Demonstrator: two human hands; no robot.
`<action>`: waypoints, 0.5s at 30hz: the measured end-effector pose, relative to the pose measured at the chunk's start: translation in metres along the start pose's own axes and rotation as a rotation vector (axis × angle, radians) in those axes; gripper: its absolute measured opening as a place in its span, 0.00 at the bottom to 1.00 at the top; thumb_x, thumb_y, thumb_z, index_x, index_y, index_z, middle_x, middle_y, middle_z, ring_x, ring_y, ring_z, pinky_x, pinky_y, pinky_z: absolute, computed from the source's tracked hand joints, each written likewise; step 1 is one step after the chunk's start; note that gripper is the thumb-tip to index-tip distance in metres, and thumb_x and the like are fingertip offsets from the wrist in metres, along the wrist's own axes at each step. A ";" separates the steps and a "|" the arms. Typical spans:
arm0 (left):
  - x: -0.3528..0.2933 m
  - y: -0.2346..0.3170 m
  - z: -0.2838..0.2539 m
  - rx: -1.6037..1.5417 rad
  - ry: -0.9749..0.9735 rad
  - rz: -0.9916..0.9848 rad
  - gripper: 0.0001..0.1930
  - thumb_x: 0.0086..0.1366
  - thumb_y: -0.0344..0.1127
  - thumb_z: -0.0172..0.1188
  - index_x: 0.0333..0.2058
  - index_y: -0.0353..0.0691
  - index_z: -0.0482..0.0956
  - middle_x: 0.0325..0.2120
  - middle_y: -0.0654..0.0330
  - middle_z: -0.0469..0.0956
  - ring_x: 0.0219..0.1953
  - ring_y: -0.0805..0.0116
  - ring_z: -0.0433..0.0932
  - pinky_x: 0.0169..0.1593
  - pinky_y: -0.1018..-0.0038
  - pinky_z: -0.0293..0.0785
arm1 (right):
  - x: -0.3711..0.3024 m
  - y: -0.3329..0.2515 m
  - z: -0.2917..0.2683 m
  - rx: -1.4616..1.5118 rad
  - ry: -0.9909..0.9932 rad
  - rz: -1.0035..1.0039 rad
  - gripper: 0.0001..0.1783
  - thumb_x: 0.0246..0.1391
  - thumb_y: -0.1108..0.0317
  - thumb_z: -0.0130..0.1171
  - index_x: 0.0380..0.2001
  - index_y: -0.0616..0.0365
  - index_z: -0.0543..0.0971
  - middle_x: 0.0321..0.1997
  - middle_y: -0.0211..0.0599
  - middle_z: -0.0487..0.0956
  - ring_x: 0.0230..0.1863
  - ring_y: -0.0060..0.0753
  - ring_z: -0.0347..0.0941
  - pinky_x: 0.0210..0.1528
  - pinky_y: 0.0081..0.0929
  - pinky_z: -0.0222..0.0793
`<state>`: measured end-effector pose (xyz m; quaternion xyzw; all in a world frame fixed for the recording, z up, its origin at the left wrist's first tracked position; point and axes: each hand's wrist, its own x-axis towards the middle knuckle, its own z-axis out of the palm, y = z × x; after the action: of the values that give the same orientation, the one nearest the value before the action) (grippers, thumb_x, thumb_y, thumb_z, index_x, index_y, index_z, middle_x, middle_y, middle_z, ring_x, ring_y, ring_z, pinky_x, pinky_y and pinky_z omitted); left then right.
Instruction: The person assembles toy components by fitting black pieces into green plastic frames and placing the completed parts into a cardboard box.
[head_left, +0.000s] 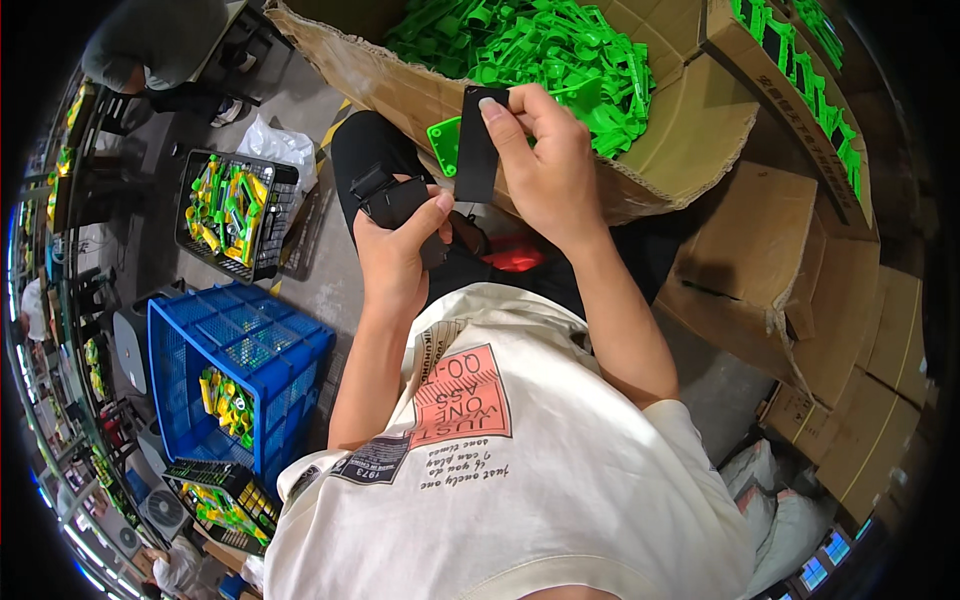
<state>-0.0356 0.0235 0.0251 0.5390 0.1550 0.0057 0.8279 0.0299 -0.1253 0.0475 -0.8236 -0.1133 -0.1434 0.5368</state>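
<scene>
My left hand (393, 255) is closed round some small black plastic pieces (404, 203), with the thumb lying across them. A flat black rectangular plate (483, 150) stands nearly upright in my right hand (548, 165), pinched at its top between thumb and fingers. Close behind that plate shows a bright green part with small holes (443, 143); I cannot tell whether my right hand holds it too. The two hands are close together above my lap, the right one higher. Beyond them, a large open cardboard box (680, 180) holds a heap of green plastic parts (570, 60).
At the left stand a black crate (272, 262) of green and yellow parts and a blue basket (250, 300) on its side. A smaller carton (745, 235) and sacks (765, 490) are at the right. Another person (150, 45) sits at the upper left.
</scene>
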 end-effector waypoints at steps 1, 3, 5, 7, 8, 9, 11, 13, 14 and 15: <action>0.001 0.000 0.000 -0.011 -0.004 -0.010 0.08 0.53 0.24 0.66 0.30 0.33 0.74 0.23 0.58 0.76 0.19 0.72 0.73 0.24 0.76 0.69 | -0.001 0.001 0.001 0.016 0.002 -0.008 0.13 0.58 0.60 0.55 0.26 0.59 0.73 0.13 0.36 0.72 0.17 0.41 0.67 0.35 0.33 0.63; 0.001 0.000 -0.001 -0.022 -0.018 -0.018 0.08 0.53 0.24 0.65 0.30 0.33 0.74 0.23 0.59 0.75 0.19 0.72 0.73 0.24 0.76 0.69 | -0.001 0.000 0.001 0.034 0.005 -0.015 0.13 0.58 0.61 0.55 0.26 0.59 0.73 0.13 0.36 0.72 0.17 0.42 0.67 0.35 0.33 0.63; 0.001 0.000 0.000 -0.034 -0.030 -0.027 0.08 0.53 0.24 0.65 0.31 0.33 0.75 0.23 0.60 0.75 0.19 0.71 0.73 0.24 0.76 0.69 | -0.001 -0.002 -0.001 0.010 -0.022 0.018 0.15 0.59 0.63 0.57 0.26 0.63 0.71 0.18 0.32 0.70 0.22 0.23 0.61 0.28 0.24 0.61; 0.002 0.000 0.003 0.020 -0.029 0.001 0.09 0.52 0.23 0.66 0.31 0.33 0.75 0.22 0.60 0.75 0.19 0.72 0.73 0.24 0.77 0.69 | -0.002 -0.002 0.000 -0.004 -0.004 -0.001 0.14 0.59 0.63 0.57 0.27 0.64 0.71 0.18 0.33 0.71 0.22 0.23 0.61 0.27 0.24 0.61; 0.002 0.000 0.005 0.021 -0.030 0.000 0.09 0.52 0.23 0.66 0.31 0.33 0.75 0.22 0.60 0.75 0.19 0.72 0.73 0.24 0.77 0.69 | -0.001 -0.001 0.000 -0.018 0.012 -0.023 0.14 0.59 0.64 0.57 0.27 0.64 0.71 0.18 0.33 0.72 0.21 0.23 0.62 0.27 0.25 0.62; 0.002 0.000 0.007 0.053 -0.028 0.016 0.09 0.52 0.22 0.66 0.31 0.33 0.75 0.22 0.60 0.76 0.19 0.72 0.73 0.24 0.77 0.69 | -0.001 -0.001 0.001 -0.018 0.013 -0.022 0.14 0.59 0.64 0.57 0.27 0.64 0.71 0.18 0.33 0.72 0.21 0.23 0.62 0.27 0.25 0.62; 0.001 -0.001 0.013 0.084 -0.027 0.031 0.09 0.51 0.22 0.66 0.31 0.33 0.75 0.22 0.60 0.76 0.19 0.72 0.73 0.24 0.77 0.69 | -0.001 0.003 0.004 0.009 0.029 -0.012 0.11 0.57 0.61 0.57 0.28 0.57 0.75 0.17 0.36 0.75 0.19 0.41 0.70 0.35 0.34 0.64; -0.002 -0.003 0.019 0.117 -0.015 0.060 0.10 0.52 0.22 0.67 0.29 0.35 0.74 0.21 0.62 0.77 0.19 0.77 0.73 0.23 0.80 0.70 | -0.003 0.005 0.006 0.019 0.025 -0.019 0.11 0.58 0.63 0.57 0.28 0.61 0.74 0.19 0.36 0.76 0.20 0.32 0.69 0.30 0.30 0.64; -0.003 -0.004 0.024 0.178 0.019 0.091 0.10 0.52 0.23 0.68 0.29 0.35 0.74 0.20 0.63 0.77 0.18 0.77 0.74 0.22 0.80 0.70 | -0.003 0.006 0.006 0.031 0.020 -0.024 0.11 0.59 0.66 0.57 0.28 0.64 0.73 0.21 0.36 0.76 0.21 0.23 0.68 0.24 0.26 0.64; -0.003 -0.005 0.026 0.177 0.018 0.090 0.10 0.52 0.23 0.68 0.29 0.35 0.74 0.20 0.63 0.77 0.18 0.77 0.74 0.22 0.80 0.70 | -0.003 0.006 0.006 0.030 0.020 -0.024 0.11 0.59 0.66 0.57 0.28 0.64 0.73 0.21 0.36 0.76 0.21 0.23 0.68 0.24 0.26 0.64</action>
<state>-0.0321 -0.0022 0.0310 0.6164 0.1379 0.0339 0.7745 0.0300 -0.1218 0.0393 -0.8126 -0.1200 -0.1565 0.5485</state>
